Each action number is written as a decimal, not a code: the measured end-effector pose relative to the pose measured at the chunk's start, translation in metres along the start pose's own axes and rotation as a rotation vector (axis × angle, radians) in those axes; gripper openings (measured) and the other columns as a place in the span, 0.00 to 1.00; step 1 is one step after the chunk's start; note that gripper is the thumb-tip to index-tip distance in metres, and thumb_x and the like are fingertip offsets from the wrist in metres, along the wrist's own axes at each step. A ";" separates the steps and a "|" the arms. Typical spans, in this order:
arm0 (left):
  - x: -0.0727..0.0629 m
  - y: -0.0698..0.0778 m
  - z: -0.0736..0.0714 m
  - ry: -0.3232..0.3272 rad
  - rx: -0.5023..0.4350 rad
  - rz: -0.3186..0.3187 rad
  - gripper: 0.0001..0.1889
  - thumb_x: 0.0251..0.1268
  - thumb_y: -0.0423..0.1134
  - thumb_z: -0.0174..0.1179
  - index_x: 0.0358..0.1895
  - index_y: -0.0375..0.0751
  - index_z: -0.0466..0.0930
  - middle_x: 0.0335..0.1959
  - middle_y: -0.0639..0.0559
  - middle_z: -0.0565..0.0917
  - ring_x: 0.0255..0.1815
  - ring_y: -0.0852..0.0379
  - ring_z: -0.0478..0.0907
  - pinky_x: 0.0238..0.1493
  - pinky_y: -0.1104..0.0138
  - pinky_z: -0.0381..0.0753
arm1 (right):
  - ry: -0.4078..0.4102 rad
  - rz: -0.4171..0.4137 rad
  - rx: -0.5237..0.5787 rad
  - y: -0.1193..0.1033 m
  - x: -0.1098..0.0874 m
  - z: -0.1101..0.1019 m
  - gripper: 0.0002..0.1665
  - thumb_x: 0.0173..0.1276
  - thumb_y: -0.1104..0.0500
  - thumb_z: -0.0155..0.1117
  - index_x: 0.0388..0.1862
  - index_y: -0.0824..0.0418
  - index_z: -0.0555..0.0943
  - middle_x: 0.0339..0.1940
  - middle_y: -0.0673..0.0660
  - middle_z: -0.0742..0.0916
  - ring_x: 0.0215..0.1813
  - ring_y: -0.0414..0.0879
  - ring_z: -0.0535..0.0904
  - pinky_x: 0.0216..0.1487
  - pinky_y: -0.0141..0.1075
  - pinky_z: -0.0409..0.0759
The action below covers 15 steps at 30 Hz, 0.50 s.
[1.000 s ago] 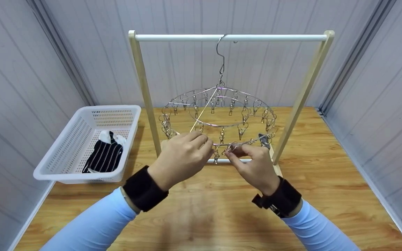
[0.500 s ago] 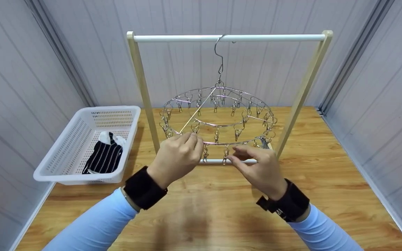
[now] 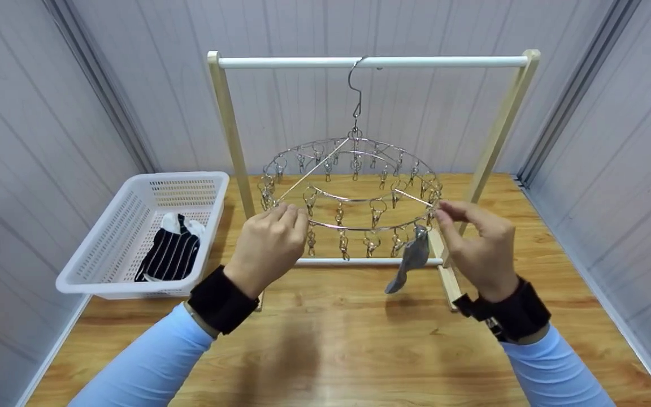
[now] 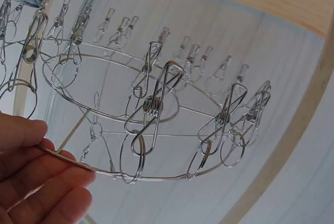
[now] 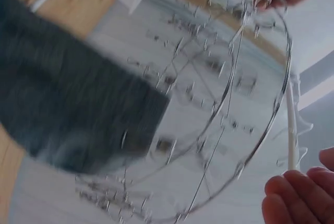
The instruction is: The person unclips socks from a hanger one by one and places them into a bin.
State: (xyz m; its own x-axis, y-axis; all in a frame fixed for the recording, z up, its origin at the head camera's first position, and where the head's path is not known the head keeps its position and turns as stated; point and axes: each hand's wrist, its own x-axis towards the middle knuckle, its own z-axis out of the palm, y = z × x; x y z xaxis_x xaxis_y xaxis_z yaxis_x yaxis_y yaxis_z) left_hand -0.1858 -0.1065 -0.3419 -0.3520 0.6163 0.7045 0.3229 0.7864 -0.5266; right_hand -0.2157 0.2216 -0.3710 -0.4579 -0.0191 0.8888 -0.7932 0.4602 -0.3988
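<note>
A round metal clip hanger [image 3: 354, 228] hangs by its hook from the rack, small wire clips dangling around its rings. My left hand [image 3: 272, 243] pinches the outer ring at its front left; the left wrist view shows thumb and fingers [image 4: 57, 192] on the wire. At the front right of the ring, a grey sock [image 3: 413, 254] hangs from a clip; it looms large and blurred as grey cloth [image 5: 73, 93] in the right wrist view. My right hand [image 3: 481, 243] is beside the ring's right edge, its fingers [image 5: 297, 198] apart from the wire and holding nothing.
The rack has a white top bar [image 3: 444, 61] and wooden legs [image 3: 226, 124], with a lower white bar near the wooden table. At left stands a white plastic basket [image 3: 65, 285] with black striped and white cloth [image 3: 167, 254] inside. Panelled walls enclose three sides.
My right hand has let go of a front clip and moved right. My left hand has shifted left with the ring, whose front clips have swung left. The grey sock has come into plain view.
</note>
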 end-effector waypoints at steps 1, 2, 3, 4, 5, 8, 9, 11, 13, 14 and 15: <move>-0.001 -0.001 0.001 -0.005 -0.001 -0.009 0.02 0.64 0.30 0.71 0.36 0.34 0.90 0.34 0.42 0.94 0.36 0.48 0.94 0.35 0.62 0.94 | -0.010 0.008 -0.024 0.004 0.001 -0.003 0.07 0.62 0.77 0.73 0.40 0.72 0.90 0.36 0.67 0.94 0.37 0.41 0.90 0.51 0.15 0.81; -0.001 -0.002 0.001 -0.011 0.002 -0.016 0.02 0.64 0.29 0.70 0.36 0.33 0.90 0.34 0.42 0.94 0.35 0.48 0.94 0.34 0.62 0.93 | -0.024 0.017 -0.049 0.008 0.002 -0.005 0.08 0.63 0.76 0.72 0.41 0.73 0.90 0.38 0.67 0.94 0.38 0.46 0.91 0.53 0.15 0.80; -0.002 -0.004 0.002 -0.019 0.006 -0.022 0.02 0.64 0.28 0.69 0.35 0.33 0.89 0.33 0.42 0.94 0.35 0.49 0.94 0.32 0.63 0.93 | -0.046 0.026 -0.073 0.011 0.003 -0.007 0.10 0.64 0.76 0.71 0.44 0.73 0.90 0.40 0.68 0.94 0.41 0.52 0.92 0.56 0.15 0.78; -0.003 -0.006 0.003 -0.026 0.008 -0.027 0.02 0.64 0.28 0.69 0.35 0.32 0.89 0.33 0.42 0.94 0.34 0.49 0.94 0.30 0.63 0.92 | -0.070 0.036 -0.090 0.014 0.004 -0.009 0.12 0.64 0.76 0.70 0.46 0.73 0.90 0.43 0.68 0.94 0.44 0.58 0.92 0.59 0.16 0.77; -0.004 -0.007 0.004 -0.034 0.007 -0.031 0.02 0.64 0.28 0.68 0.35 0.32 0.89 0.33 0.42 0.94 0.34 0.49 0.94 0.30 0.64 0.92 | -0.099 0.048 -0.104 0.017 0.004 -0.010 0.14 0.64 0.77 0.69 0.49 0.74 0.89 0.46 0.69 0.94 0.47 0.63 0.92 0.62 0.16 0.76; -0.005 -0.013 0.007 -0.046 -0.013 -0.044 0.02 0.63 0.26 0.68 0.36 0.30 0.88 0.33 0.42 0.94 0.34 0.50 0.94 0.31 0.64 0.92 | -0.203 0.080 -0.127 0.023 0.004 -0.014 0.21 0.64 0.77 0.67 0.56 0.75 0.87 0.56 0.70 0.92 0.59 0.69 0.89 0.72 0.27 0.78; -0.006 -0.015 0.008 -0.047 -0.025 -0.048 0.02 0.62 0.25 0.67 0.35 0.30 0.88 0.33 0.42 0.93 0.34 0.49 0.94 0.31 0.64 0.92 | -0.243 0.090 -0.126 0.025 0.004 -0.015 0.22 0.63 0.78 0.67 0.58 0.75 0.86 0.59 0.71 0.90 0.62 0.69 0.87 0.75 0.34 0.79; -0.007 -0.020 0.011 -0.047 -0.056 -0.053 0.02 0.61 0.23 0.66 0.34 0.29 0.88 0.33 0.41 0.93 0.34 0.48 0.94 0.33 0.63 0.93 | -0.324 0.104 -0.125 0.026 0.004 -0.016 0.25 0.64 0.77 0.67 0.61 0.75 0.84 0.63 0.72 0.88 0.68 0.69 0.84 0.78 0.48 0.78; -0.009 -0.024 0.014 -0.049 -0.079 -0.055 0.03 0.59 0.22 0.65 0.30 0.30 0.85 0.33 0.41 0.93 0.33 0.49 0.93 0.33 0.63 0.92 | -0.391 0.106 -0.123 0.027 0.003 -0.016 0.26 0.65 0.76 0.70 0.63 0.75 0.84 0.66 0.73 0.87 0.72 0.70 0.81 0.77 0.60 0.76; -0.009 -0.027 0.016 -0.053 -0.092 -0.056 0.04 0.59 0.21 0.65 0.29 0.31 0.84 0.33 0.41 0.93 0.33 0.49 0.93 0.32 0.63 0.92 | -0.414 0.097 -0.124 0.028 0.002 -0.016 0.26 0.65 0.74 0.71 0.63 0.75 0.84 0.66 0.73 0.87 0.73 0.70 0.80 0.76 0.63 0.75; -0.010 -0.029 0.017 -0.060 -0.102 -0.056 0.06 0.59 0.21 0.64 0.28 0.32 0.82 0.33 0.41 0.93 0.33 0.48 0.93 0.32 0.63 0.91 | -0.431 0.085 -0.122 0.028 0.002 -0.015 0.25 0.66 0.73 0.73 0.63 0.75 0.84 0.66 0.73 0.87 0.73 0.70 0.80 0.77 0.63 0.74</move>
State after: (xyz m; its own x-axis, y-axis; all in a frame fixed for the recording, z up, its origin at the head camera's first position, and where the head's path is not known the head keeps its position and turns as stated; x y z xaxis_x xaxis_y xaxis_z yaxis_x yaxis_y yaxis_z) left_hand -0.2070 -0.1349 -0.3417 -0.4227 0.5752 0.7003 0.3878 0.8133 -0.4339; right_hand -0.2328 0.2481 -0.3770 -0.6654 -0.3322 0.6684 -0.7040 0.5771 -0.4139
